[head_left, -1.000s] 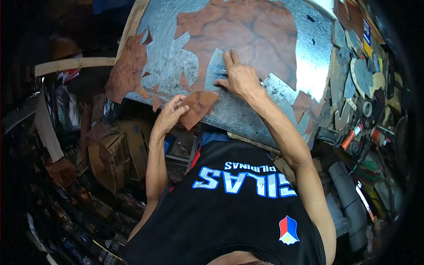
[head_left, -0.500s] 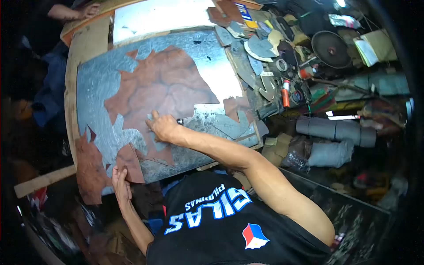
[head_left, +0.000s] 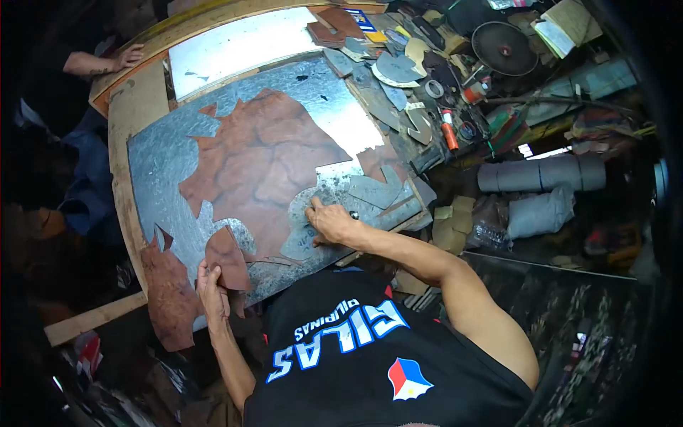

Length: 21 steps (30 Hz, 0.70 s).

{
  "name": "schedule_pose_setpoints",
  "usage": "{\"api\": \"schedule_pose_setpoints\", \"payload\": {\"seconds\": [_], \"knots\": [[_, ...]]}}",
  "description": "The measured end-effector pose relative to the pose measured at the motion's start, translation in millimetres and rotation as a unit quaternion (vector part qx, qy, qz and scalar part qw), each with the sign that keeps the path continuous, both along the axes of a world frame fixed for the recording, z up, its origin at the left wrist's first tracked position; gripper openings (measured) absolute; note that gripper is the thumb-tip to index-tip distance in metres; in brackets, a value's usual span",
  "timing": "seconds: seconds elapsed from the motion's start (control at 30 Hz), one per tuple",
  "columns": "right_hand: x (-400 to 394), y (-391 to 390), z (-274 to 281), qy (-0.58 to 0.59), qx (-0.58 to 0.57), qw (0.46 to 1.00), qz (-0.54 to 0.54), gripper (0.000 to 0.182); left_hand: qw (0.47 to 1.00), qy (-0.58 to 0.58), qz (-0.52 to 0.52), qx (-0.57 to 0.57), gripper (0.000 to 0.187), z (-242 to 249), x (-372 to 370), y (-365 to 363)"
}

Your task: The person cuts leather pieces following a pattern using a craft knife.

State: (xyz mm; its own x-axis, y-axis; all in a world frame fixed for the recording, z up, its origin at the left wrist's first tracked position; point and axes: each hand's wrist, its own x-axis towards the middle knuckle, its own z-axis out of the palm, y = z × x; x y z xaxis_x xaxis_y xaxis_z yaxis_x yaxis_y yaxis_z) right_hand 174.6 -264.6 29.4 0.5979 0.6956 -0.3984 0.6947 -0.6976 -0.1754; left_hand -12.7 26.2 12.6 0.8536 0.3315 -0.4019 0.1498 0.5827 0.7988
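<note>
Brown leather hide (head_left: 263, 153) lay spread on a scratched metal sheet (head_left: 160, 160) over the wooden bench. Right hand (head_left: 329, 220) pressed flat, fingers spread, on a grey pattern template (head_left: 304, 226) at the hide's near edge. Left hand (head_left: 210, 290) pinched a small cut leather piece (head_left: 226, 257) at the bench's front edge. Another person's hand (head_left: 128, 55) rested on the far corner.

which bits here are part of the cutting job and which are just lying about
In use: large brown leather hide, grey pattern template under right hand, cut brown leather piece in left hand, metal sheet.
Lying about: orange tube, tape ring, grey rolls.
</note>
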Motion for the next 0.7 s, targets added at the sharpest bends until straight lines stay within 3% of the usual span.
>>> {"api": "schedule_pose_setpoints", "payload": {"seconds": [0.27,0.43,0.6,0.67,0.7], "knots": [[-3,-24,0,0.018,-0.007,1.0,0.015,0.077,1.0,-0.006,0.009,0.007,0.033,2,29,-25],[-41,-41,11,0.026,0.108,0.994,-0.005,0.085,0.999,-0.02,-0.013,0.024,0.046,23,58,-47],[-43,-42,-2,0.063,0.117,0.99,-0.044,0.088,0.999,-0.024,-0.029,0.01,0.053,39,93,-62],[-41,-44,-5,0.086,0.104,0.988,-0.076,0.08,0.998,-0.043,-0.049,0.021,0.052,42,104,-65],[-33,-43,6,0.128,0.039,0.987,-0.088,0.071,0.997,-0.055,-0.046,0.03,0.052,43,112,-67]]}}
